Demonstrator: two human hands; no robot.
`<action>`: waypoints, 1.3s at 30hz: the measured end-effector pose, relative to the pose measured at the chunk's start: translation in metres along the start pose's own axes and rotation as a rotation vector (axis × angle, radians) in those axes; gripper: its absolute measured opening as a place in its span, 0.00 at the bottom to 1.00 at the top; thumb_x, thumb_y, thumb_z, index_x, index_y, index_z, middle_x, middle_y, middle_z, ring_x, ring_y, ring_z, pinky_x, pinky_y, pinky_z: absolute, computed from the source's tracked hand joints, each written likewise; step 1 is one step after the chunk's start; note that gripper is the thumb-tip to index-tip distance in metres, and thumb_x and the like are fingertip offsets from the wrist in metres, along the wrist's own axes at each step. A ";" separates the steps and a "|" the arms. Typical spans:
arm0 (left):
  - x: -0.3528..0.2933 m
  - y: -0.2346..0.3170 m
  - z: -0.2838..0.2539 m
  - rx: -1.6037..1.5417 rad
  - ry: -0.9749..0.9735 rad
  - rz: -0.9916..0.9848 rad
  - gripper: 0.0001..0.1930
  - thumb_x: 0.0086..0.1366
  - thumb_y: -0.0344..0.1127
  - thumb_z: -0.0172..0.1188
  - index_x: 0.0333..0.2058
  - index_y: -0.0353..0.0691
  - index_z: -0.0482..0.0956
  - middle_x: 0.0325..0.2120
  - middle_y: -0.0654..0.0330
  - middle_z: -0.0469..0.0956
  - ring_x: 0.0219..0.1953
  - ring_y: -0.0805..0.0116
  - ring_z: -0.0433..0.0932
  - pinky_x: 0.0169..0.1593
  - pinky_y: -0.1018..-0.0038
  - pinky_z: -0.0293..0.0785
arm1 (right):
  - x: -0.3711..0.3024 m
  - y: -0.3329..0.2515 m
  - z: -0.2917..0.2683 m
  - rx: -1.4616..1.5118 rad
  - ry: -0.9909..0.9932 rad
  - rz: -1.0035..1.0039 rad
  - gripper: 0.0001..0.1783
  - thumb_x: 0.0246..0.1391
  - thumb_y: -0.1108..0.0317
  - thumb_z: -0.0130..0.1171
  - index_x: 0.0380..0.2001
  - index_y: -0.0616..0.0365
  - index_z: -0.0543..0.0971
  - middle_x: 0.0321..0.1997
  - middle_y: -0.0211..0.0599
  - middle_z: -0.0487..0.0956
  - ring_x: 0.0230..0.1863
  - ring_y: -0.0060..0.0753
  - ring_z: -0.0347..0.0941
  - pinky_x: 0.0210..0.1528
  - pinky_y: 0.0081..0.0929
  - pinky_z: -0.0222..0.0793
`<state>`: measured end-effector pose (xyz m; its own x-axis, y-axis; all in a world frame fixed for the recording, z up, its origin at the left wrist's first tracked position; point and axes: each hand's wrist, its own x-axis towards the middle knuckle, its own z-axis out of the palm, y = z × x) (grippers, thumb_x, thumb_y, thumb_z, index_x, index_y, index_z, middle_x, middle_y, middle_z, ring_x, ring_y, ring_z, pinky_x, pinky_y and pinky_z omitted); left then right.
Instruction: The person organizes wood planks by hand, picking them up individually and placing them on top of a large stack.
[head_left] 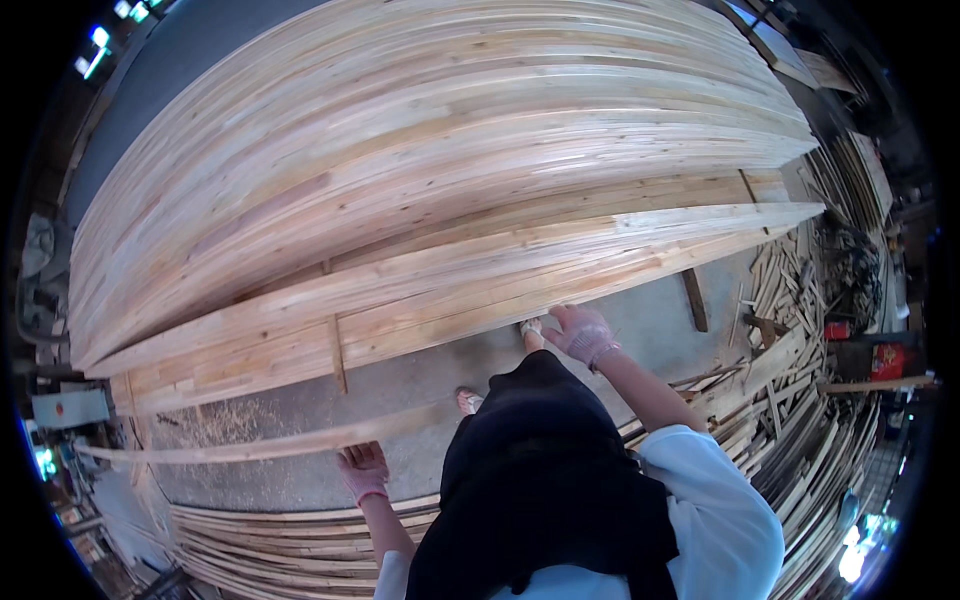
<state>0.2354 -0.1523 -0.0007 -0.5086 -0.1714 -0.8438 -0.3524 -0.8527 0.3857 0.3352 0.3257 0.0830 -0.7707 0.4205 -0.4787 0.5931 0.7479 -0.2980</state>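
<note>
A long, thin wooden strip (pixel 270 445) slants above the floor on the left, its right end blurred. My left hand (pixel 363 470), in a pinkish work glove, is closed at the lower edge of that strip, near its right part. My right hand (pixel 583 335), gloved likewise, is beside the near edge of a low stack of long boards (pixel 440 325). Its fingers are stretched out with nothing visible in them; whether they touch the boards I cannot tell. Behind that stack lies a large, wide pile of pale planks (pixel 430 150).
Narrow bearers (pixel 340 355) stick out from under the low stack. Sawdust (pixel 225 425) covers part of the concrete floor (pixel 280 480). Long strips (pixel 290 545) lie behind me at left. Scrap wood (pixel 785 280) is heaped at right, near a red box (pixel 887 360).
</note>
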 end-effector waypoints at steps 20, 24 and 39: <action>-0.056 -0.143 0.040 0.022 -0.202 -0.252 0.18 0.65 0.46 0.43 0.18 0.47 0.57 0.17 0.65 0.52 0.21 0.67 0.56 0.32 0.70 0.60 | 0.170 0.140 -0.068 -0.759 0.092 -0.176 0.19 0.45 0.50 0.59 0.38 0.48 0.75 0.38 0.32 0.77 0.44 0.35 0.73 0.47 0.37 0.65; -0.056 -0.150 0.045 0.022 -0.150 -0.281 0.19 0.66 0.44 0.45 0.17 0.47 0.57 0.16 0.66 0.53 0.20 0.68 0.58 0.29 0.69 0.65 | 0.160 0.119 -0.079 -0.666 0.120 -0.254 0.16 0.43 0.51 0.62 0.31 0.49 0.76 0.32 0.34 0.78 0.39 0.35 0.76 0.42 0.33 0.69; -0.024 -0.106 0.078 -0.145 -0.484 -0.332 0.32 0.64 0.65 0.40 0.47 0.41 0.74 0.43 0.54 0.78 0.46 0.57 0.75 0.54 0.58 0.68 | -0.016 0.151 -0.017 0.183 -0.652 0.400 0.23 0.38 0.57 0.62 0.41 0.50 0.81 0.34 0.36 0.82 0.30 0.29 0.79 0.35 0.27 0.72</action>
<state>0.2240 -0.0195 0.0081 -0.7015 0.3306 -0.6314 -0.4599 -0.8867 0.0468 0.4329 0.4403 0.0597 -0.2319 0.2116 -0.9494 0.8694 0.4829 -0.1047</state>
